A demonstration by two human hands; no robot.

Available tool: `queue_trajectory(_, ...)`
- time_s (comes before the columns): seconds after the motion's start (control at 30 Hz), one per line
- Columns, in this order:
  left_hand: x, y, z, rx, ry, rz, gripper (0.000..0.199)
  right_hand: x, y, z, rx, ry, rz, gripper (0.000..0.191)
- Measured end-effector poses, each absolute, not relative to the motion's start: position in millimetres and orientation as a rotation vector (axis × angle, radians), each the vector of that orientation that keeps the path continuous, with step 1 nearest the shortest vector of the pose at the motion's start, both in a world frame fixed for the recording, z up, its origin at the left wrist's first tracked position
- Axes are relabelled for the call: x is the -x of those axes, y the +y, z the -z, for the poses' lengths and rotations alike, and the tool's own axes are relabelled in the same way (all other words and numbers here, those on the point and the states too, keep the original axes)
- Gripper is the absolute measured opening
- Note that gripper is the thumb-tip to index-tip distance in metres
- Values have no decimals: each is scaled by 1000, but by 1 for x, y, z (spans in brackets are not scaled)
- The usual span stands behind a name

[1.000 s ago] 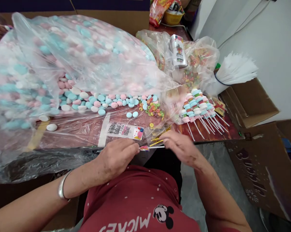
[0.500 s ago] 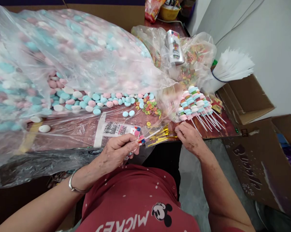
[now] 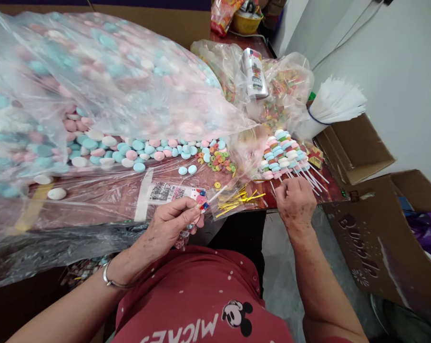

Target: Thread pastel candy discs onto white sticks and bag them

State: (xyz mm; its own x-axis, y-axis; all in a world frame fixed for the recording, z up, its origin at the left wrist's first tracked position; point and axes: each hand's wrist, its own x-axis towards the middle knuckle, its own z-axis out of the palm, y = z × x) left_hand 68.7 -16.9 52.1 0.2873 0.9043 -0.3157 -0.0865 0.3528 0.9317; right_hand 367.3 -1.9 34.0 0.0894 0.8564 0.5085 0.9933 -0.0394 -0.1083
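Observation:
My left hand [image 3: 178, 216] is closed around the gathered neck of a clear printed candy bag [image 3: 203, 204]. A white stick [image 3: 217, 192] pokes out of it, pointing up and right. Right of it, gold twist ties [image 3: 239, 200] lie spread on a small clear packet at the table's front edge. My right hand [image 3: 296, 200] is curled, just in front of the candy skewers [image 3: 285, 152], its fingers pressed together; whatever they hold is hidden. Those skewers are stacked side by side, pink, blue and white candies on white sticks.
A huge clear bag of pastel candies [image 3: 129, 81] covers the left and back, with loose candies spilling forward. Small ring gummies [image 3: 220, 161] lie beside them. Behind stand a bag of gummies [image 3: 287, 76], a label stack [image 3: 254, 74] and a cup of white sticks [image 3: 335, 102]. Cardboard boxes [image 3: 376, 238] stand right.
My right hand has moved right, away from the gold twist ties, and curled more tightly. My left hand keeps hold of the candy bag, with little movement.

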Motion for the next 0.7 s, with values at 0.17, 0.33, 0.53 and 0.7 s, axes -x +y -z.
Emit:
queue_trajectory(0.17,-77,-22,-56,-1051,905,-757,27,-331,-17,-48,1691,-1502,-67,15)
queue_trajectory(0.33,-95,-21,-54,-1031,799,-754,29,-270,-29,-49,1443,-1569,-534,17)
queue_trajectory(0.53,-95,-18,-44,-869,872,-923,30,-255,-28,-41,1351,-1574,-689,16)
queue_trajectory(0.7,-92,-17,-48,-882,920,-971,27,-255,-26,-37,1362,-1604,-736,17)
